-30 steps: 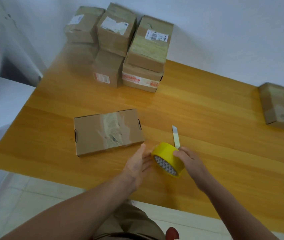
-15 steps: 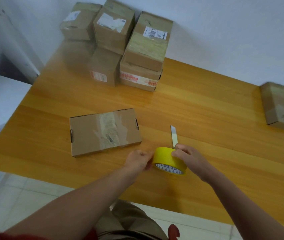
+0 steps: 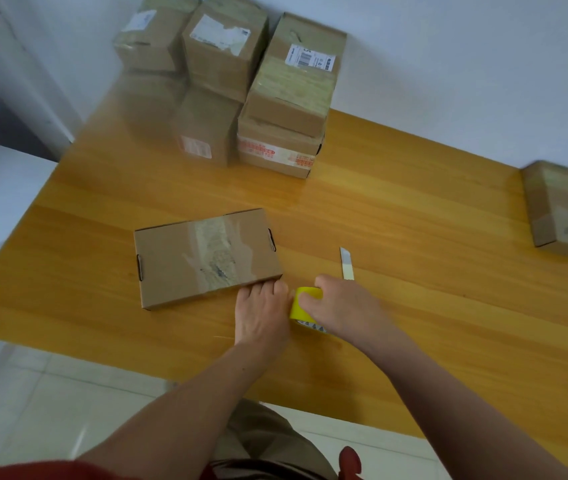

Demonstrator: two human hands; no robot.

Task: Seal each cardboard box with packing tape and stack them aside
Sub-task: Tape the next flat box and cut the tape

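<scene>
Gripping yellow tape roll (image 3: pixel 305 303) with right hand (image 3: pixel 343 306); touching flat box (image 3: pixel 203 254) edge with left hand (image 3: pixel 262 317), fingers straight. Barcode label (image 3: pixel 310 59) illegible.

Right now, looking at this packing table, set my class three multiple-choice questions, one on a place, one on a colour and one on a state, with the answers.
1. Where do the stacked boxes stand?
A) under the table
B) at the table's far left corner, by the wall
C) at the table's near right edge

2. What colour is the tape roll?
A) red
B) blue
C) yellow

3. What is the right hand doing?
A) gripping the tape roll
B) lying flat on the table
C) pointing at the wall

Answers: 1 B, the pile sits on the far left of the wood against the wall; 2 C, the roll's band is bright yellow; 3 A, its fingers curl round the roll.
</scene>
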